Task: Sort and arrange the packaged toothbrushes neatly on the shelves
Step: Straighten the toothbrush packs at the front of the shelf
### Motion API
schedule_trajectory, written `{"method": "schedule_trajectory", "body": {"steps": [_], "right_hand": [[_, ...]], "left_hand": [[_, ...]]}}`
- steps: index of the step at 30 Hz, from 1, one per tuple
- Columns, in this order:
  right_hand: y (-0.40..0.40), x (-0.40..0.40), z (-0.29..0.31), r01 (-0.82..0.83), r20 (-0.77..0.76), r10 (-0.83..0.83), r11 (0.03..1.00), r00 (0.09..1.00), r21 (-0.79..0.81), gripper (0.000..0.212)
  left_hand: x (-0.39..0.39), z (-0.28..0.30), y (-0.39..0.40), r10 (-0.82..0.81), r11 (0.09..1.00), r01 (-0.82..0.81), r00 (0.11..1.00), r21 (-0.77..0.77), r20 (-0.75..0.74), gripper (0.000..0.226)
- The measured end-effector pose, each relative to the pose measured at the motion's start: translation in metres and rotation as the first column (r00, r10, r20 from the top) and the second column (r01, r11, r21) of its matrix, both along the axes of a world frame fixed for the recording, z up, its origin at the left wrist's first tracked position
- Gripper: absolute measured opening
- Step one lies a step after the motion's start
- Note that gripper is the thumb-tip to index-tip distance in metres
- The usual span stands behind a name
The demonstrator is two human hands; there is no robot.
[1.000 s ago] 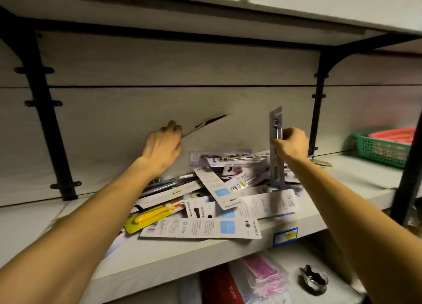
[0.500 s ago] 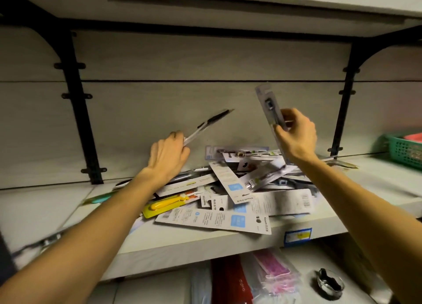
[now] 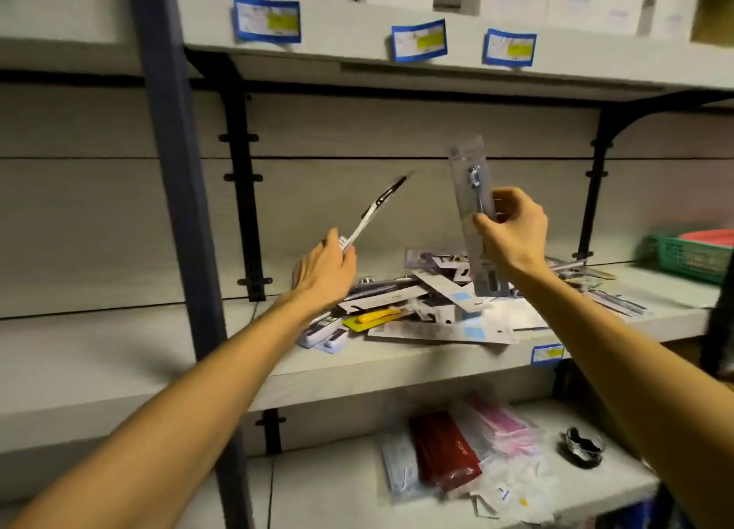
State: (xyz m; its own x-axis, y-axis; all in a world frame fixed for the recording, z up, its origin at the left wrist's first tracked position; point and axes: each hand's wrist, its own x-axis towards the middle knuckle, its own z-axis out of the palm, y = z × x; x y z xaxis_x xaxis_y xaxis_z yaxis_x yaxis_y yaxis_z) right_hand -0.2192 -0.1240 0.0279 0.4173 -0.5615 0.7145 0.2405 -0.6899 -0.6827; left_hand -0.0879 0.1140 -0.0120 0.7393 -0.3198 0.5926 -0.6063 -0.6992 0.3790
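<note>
Toothbrushes in flat card-and-plastic packs lie in a loose heap (image 3: 449, 302) on the pale grey middle shelf (image 3: 357, 365), below and between the two hands. The left hand (image 3: 323, 268) is raised above the heap's left end, fingers curled round the lower end of a slim white-and-black toothbrush pack (image 3: 375, 214) seen nearly edge-on, which slants up and to the right from the grip. The right hand (image 3: 512, 230) is lifted higher, above the middle of the heap, thumb and curled fingers pinching a long grey card pack with a clear blister (image 3: 470, 194); this pack stands close to upright, its top leaning slightly left, and a brush head shows through the blister just above the thumb. Its lower end hangs near the heap; whether it touches cannot be told.

Just below the left hand, a yellow-handled toothbrush on a yellow card (image 3: 373, 318) lies at the heap's front left. Long white cards with light blue squares (image 3: 441, 332) lie along the front edge, under the right hand.

Far to the right of the right hand sits a green plastic mesh basket (image 3: 683, 256) with something red in it. Above both hands, three blue-bordered price labels (image 3: 419, 39) hang on the upper shelf's edge. On the shelf below the hands lie a dark red flat packet (image 3: 443, 453), pink-and-clear packets (image 3: 504, 425) and a small black-and-clear round object (image 3: 582, 447).
</note>
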Motion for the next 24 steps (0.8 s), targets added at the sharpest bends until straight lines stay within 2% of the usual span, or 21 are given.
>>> {"method": "schedule_trajectory", "body": {"steps": [5,10,14,21,24], "right_hand": [[0.076,-0.034,-0.015,-0.060,0.058,0.053,0.989,0.997,0.137,0.029],[0.148,-0.059,-0.014,-0.171,0.167,0.128,0.946,0.978,0.274,0.029],[0.214,-0.057,-0.007,-0.275,0.228,0.210,0.911,0.951,0.306,0.029],[0.340,-0.008,-0.019,-0.448,0.169,0.423,0.879,0.890,0.161,0.028],[0.398,0.024,-0.030,-0.537,0.140,0.520,0.834,0.842,0.128,0.028]], "left_hand": [[-0.056,-0.008,0.060,-0.156,0.985,0.157,0.988,-0.070,0.016,0.042],[-0.096,-0.012,0.130,-0.296,0.931,0.336,0.923,-0.140,0.246,0.036],[-0.102,-0.009,0.192,-0.347,0.892,0.412,0.887,-0.183,0.305,0.045],[-0.062,-0.017,0.312,-0.092,0.934,0.196,0.939,-0.299,0.331,0.049],[-0.037,-0.025,0.372,0.064,0.942,0.042,0.951,-0.332,0.301,0.052]]}}
